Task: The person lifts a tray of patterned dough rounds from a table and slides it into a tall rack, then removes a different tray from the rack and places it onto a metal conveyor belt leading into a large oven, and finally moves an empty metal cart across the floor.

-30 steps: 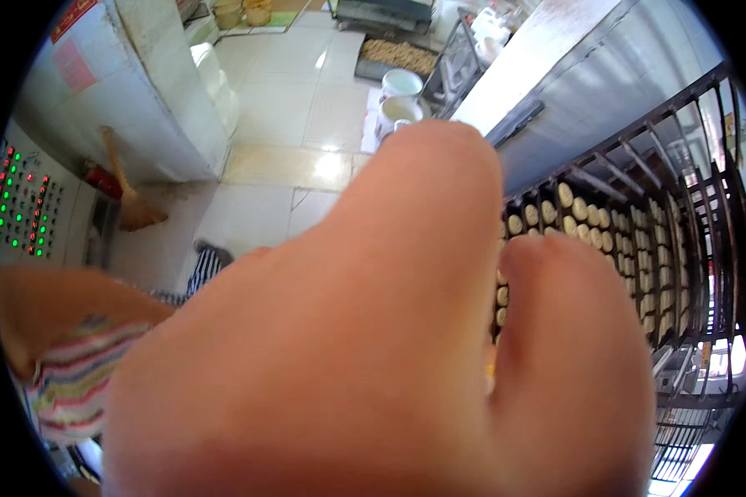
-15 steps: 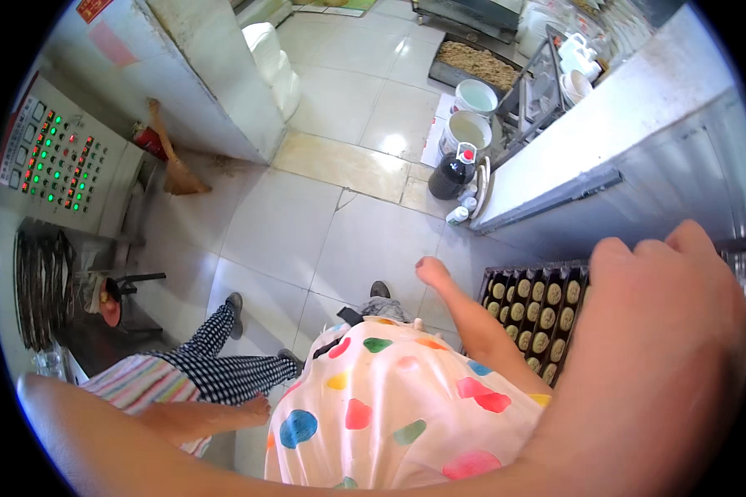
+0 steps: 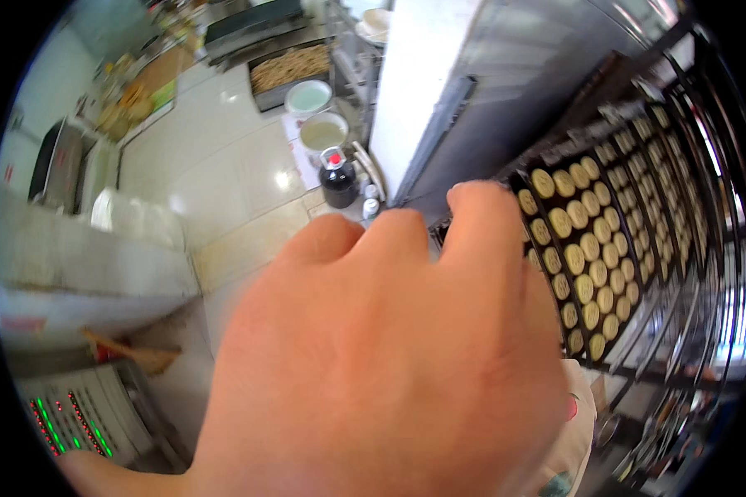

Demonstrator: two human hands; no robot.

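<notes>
Panel: near left, red and green lights lit.
Broom: left, beyond panel.
Bottle: far, dark, red cap, on floor.
Left hand: near centre, back showing, fingers bent; tips hidden, can't tell if pinching.
Rounds: right, in dark trays.
Rack: far right, dark bars.
Right hand: outside view, can't tell.

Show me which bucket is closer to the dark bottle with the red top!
It's the nearer bucket, pale yellowish inside, right behind the dark bottle. The greenish-looking bucket stands farther back, next to the shallow tray.
</notes>
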